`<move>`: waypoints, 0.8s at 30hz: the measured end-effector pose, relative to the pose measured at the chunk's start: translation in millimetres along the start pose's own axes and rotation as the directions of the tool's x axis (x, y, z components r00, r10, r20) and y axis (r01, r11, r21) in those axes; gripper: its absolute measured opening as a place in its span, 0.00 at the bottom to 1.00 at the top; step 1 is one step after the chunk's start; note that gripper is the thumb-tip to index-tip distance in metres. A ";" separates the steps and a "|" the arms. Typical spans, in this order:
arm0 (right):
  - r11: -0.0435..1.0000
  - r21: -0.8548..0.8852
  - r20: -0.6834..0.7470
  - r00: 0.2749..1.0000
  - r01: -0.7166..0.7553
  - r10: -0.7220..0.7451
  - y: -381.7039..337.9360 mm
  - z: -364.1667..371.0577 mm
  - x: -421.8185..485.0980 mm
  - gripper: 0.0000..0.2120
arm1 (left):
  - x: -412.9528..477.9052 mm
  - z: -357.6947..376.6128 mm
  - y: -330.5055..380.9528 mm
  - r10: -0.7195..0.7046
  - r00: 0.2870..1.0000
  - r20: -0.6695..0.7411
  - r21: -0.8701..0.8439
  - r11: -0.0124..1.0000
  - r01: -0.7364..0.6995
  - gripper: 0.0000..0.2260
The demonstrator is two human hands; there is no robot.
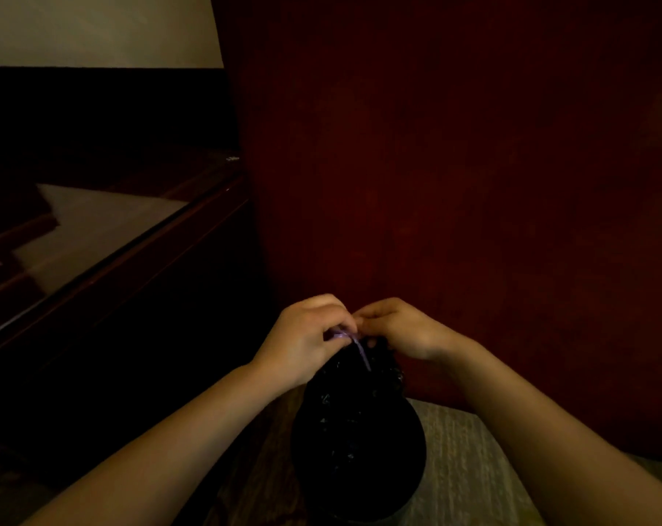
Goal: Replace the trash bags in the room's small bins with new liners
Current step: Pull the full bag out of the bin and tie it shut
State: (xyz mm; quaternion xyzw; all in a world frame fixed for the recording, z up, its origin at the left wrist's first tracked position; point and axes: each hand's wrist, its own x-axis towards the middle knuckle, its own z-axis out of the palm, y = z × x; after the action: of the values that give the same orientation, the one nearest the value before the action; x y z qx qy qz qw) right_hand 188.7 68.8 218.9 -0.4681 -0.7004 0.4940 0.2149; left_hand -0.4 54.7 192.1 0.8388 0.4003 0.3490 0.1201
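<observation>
Closest to us, two bare arms reach forward over a small round bin (359,487) that stands on the carpet (466,468). Inside the bin sits a black bag (359,377), and its top is bunched up into a neck just above the rim. The left hand (306,336) pinches a thin purple string (364,354) that runs down into the bunched neck. The right hand (397,328) is right beside it, almost touching, with its fingers curled down on the bag's top; it is too dark to see if it holds the string too. The bag looks thin, soft and crinkly, so it will fold and slip easily and could tear if pulled hard. I think it is light, but I cannot see what is in it. The best place to hold it is the bunched neck or the string, not the loose sides. Behind the bin stands a tall dark red wooden panel (454,165). Far off to the left are a shiny dark ledge (94,237) and a pale wall (94,28)
</observation>
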 end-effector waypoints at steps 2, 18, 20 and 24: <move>1.000 0.018 0.055 0.998 -0.022 0.021 3.7 -0.7 -0.3 0.12 | -3.5 2.6 -3.2 0.053 0.994 -0.093 0.062 0.997 -0.047 0.05; 0.945 0.316 -0.096 0.988 -0.087 0.123 10.6 21.9 12.7 0.06 | -19.7 5.5 -17.6 0.450 0.887 -0.106 0.408 0.833 -0.373 0.05; 0.925 0.376 -0.188 0.973 -0.056 0.135 12.9 24.3 13.3 0.07 | -22.0 3.8 -20.9 0.338 0.930 -0.142 0.328 0.903 -0.278 0.06; 0.893 0.449 -0.296 0.945 0.009 0.139 17.8 28.3 12.7 0.07 | -25.0 0.8 -31.3 0.215 0.951 -0.221 0.262 0.952 -0.155 0.05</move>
State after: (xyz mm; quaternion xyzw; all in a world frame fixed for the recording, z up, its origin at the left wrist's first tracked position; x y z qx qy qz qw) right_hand 168.9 67.2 189.0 -0.5040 -0.5083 0.5651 0.4103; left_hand -29.2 56.2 164.2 0.8313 0.3705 0.4089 -0.0671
